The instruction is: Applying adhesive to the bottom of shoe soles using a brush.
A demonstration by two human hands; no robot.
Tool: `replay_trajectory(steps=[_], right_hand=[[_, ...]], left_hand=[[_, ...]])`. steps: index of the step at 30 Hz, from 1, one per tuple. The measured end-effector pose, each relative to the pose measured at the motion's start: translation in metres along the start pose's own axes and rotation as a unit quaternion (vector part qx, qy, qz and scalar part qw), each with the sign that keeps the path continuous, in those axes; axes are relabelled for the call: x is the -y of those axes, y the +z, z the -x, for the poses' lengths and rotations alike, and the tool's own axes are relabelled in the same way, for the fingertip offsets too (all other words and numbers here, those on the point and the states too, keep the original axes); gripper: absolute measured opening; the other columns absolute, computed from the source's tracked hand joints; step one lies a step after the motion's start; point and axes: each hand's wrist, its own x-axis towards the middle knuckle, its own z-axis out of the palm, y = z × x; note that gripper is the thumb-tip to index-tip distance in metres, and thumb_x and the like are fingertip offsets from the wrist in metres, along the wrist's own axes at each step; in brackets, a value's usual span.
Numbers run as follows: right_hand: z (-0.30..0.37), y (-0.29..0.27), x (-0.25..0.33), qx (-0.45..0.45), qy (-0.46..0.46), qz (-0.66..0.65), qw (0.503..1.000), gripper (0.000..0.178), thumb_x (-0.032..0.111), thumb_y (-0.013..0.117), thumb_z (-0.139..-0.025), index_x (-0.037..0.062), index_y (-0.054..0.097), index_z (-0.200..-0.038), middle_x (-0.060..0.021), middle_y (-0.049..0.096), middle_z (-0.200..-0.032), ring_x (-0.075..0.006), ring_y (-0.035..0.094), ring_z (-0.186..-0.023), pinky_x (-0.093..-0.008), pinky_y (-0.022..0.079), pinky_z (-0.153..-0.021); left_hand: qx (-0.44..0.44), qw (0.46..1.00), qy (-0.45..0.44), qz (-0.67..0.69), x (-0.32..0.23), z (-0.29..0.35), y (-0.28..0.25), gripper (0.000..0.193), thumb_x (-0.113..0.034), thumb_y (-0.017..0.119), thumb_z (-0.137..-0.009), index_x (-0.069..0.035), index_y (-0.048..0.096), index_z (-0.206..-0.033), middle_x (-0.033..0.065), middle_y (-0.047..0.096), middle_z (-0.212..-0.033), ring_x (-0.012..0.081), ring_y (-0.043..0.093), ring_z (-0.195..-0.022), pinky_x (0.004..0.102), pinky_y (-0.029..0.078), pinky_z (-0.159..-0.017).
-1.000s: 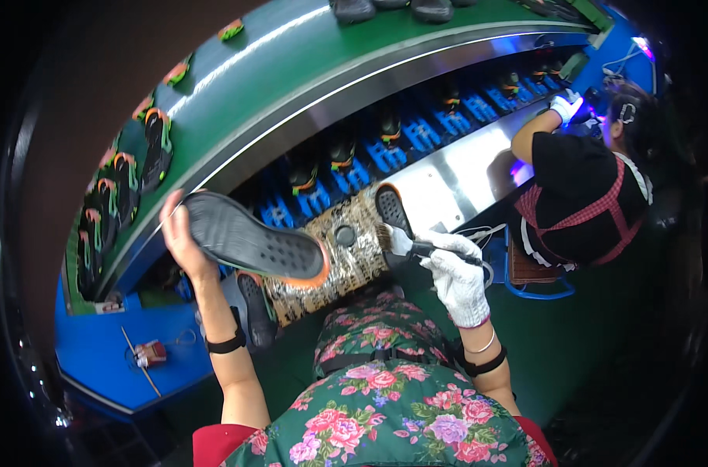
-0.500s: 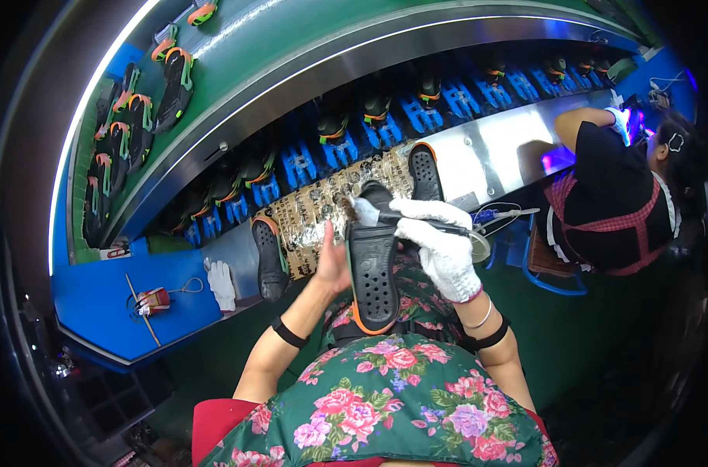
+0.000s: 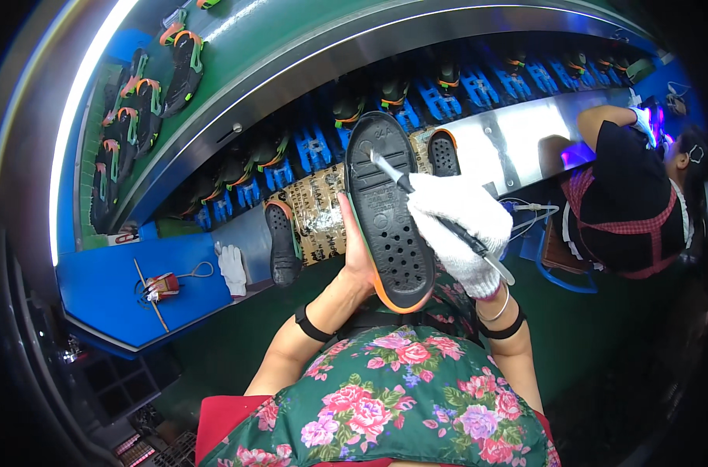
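The sole (image 3: 389, 214) is held up in front of the chest, above the near side of the taped pad (image 3: 315, 214), its orange-edged end toward the apron (image 3: 377, 405). The bare left hand (image 3: 356, 253) grips it along its left edge, thumb in sight, which seems to leave the whole holed face turned up and free. The gloved right hand (image 3: 463, 222) is closed round the brush (image 3: 395, 175) much like a pen, a grip that probably gives fine control of the tip – this points at the sole's far end. Two more soles lie one to each side of the pad, a left one (image 3: 282, 241) and a right one (image 3: 445, 153), presumably to keep both within easy reach. On the blue counter (image 3: 105, 284), a spare glove (image 3: 232, 270) and a red pot (image 3: 163, 288) sit well off to the left, likely out of the work's way. The left fingers beneath the sole are hidden, and the right hand covers part of the brush handle. Whether the bristles touch the sole is hard to make out – and what the pot contains cannot be told.
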Motion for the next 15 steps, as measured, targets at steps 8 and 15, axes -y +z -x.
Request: replay_trajectory(steps=[8, 15], right_hand=[[-0.008, 0.000, 0.007, 0.065, -0.067, 0.134, 0.987, 0.044, -0.002, 0.073, -0.076, 0.0017, 0.072, -0.120, -0.0155, 0.072, -0.121, -0.0320, 0.069, -0.109, -0.0396, 0.055, -0.091], [0.014, -0.002, 0.013, 0.087, 0.006, -0.018, 0.996, 0.035, -0.002, 0.075, -0.078, 0.0010, 0.074, -0.113, -0.0159, 0.074, -0.110, -0.0328, 0.071, -0.099, -0.0407, 0.055, -0.086]], left_hand=[[0.017, 0.973, 0.094, -0.212, 0.021, 0.003, 0.001, 0.099, -0.087, 0.024, -0.091, -0.011, 0.046, -0.151, 0.0084, 0.059, -0.142, 0.0260, 0.060, -0.126, 0.0419, 0.050, -0.106], [0.020, 0.976, 0.056, -0.211, 0.019, -0.001, -0.014, 0.107, -0.094, 0.023, -0.085, -0.008, 0.052, -0.143, 0.0111, 0.062, -0.135, 0.0267, 0.062, -0.121, 0.0460, 0.050, -0.104]])
